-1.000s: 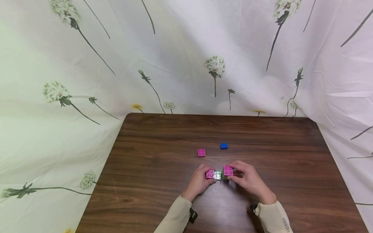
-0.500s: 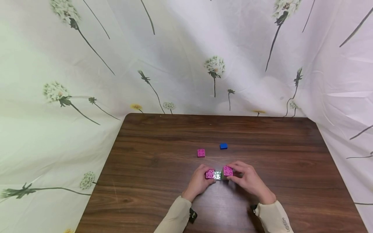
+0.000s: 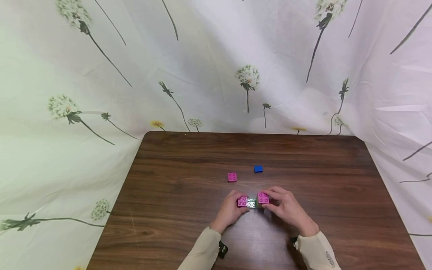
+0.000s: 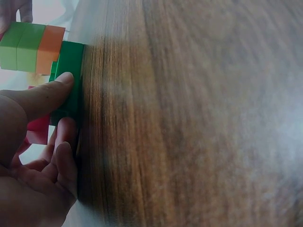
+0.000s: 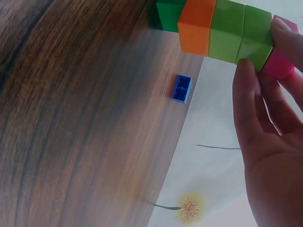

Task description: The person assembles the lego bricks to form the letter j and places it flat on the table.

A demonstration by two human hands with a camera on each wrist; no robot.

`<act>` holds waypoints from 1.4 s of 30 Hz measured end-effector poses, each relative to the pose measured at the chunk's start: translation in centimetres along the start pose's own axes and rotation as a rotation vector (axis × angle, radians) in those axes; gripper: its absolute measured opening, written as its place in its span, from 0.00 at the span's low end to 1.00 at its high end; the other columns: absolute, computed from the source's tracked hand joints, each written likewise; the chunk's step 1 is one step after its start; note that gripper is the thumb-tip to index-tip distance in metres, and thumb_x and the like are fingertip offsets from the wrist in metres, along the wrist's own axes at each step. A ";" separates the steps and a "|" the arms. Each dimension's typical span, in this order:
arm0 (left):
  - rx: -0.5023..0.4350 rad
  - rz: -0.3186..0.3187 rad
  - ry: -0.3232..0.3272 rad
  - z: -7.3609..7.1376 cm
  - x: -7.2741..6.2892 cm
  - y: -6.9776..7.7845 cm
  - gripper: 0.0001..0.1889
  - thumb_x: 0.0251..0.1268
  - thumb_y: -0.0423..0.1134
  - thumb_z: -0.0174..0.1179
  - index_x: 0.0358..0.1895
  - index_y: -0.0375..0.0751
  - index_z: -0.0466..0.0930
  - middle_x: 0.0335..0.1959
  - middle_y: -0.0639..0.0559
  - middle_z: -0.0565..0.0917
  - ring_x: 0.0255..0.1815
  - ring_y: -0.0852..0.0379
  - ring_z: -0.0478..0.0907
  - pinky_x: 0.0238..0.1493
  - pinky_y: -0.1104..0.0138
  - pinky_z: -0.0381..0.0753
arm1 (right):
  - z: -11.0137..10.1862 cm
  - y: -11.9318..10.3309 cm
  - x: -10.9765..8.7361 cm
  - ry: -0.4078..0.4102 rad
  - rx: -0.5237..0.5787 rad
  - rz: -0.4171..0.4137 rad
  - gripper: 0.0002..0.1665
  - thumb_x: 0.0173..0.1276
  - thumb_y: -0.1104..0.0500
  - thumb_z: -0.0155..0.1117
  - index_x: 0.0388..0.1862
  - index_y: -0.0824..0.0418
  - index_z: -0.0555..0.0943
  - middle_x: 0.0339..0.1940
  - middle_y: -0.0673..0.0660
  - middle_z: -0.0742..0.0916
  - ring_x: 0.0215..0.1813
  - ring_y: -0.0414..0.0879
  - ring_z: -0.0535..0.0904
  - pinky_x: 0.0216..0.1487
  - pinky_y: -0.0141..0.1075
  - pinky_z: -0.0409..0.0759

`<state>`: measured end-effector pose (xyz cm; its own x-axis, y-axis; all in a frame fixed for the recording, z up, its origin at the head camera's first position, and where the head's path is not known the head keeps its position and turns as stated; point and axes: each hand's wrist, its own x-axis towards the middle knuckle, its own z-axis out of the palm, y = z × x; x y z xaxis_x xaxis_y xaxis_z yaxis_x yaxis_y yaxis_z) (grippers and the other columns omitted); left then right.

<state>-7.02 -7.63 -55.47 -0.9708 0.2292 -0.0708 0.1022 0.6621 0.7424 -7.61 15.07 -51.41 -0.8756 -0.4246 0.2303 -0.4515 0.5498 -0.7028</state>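
A long dark green building brick [image 3: 251, 203] lies on the table, with a pink brick [image 3: 242, 201] on its left end. My left hand [image 3: 227, 210] grips that end; in the left wrist view the thumb lies against the dark green side. Over the right end rises a stack: an orange brick [image 5: 195, 28] lowest, two light green bricks [image 5: 226, 30] above, and a pink brick [image 3: 263, 197] on top. With thumb and fingers, my right hand [image 3: 288, 208] pinches the stack around its upper light green and pink bricks. The orange brick's underside is hidden, so its seating cannot be seen.
A loose pink brick [image 3: 232, 177] and a small blue brick [image 3: 258, 169] lie on the brown wooden table [image 3: 182, 232], beyond the hands. Behind the table's far edge hangs a white cloth [image 3: 209, 75] printed with dandelions.
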 end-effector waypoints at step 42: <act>-0.032 -0.011 -0.002 -0.1 0.3 0.0 0.20 0.47 0.37 0.75 0.47 0.44 0.83 0.41 0.54 0.79 0.40 0.61 0.76 0.44 0.70 0.75 | -0.5 -1.9 0.6 -0.017 -0.289 0.001 0.22 0.52 0.58 0.77 0.48 0.57 0.86 0.40 0.46 0.85 0.43 0.40 0.78 0.41 0.36 0.80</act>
<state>-7.35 -7.62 -55.39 -0.9713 0.2235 -0.0810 0.0841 0.6415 0.7625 -7.40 14.10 -49.58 -0.8740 -0.4350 0.2165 -0.4832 0.7314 -0.4813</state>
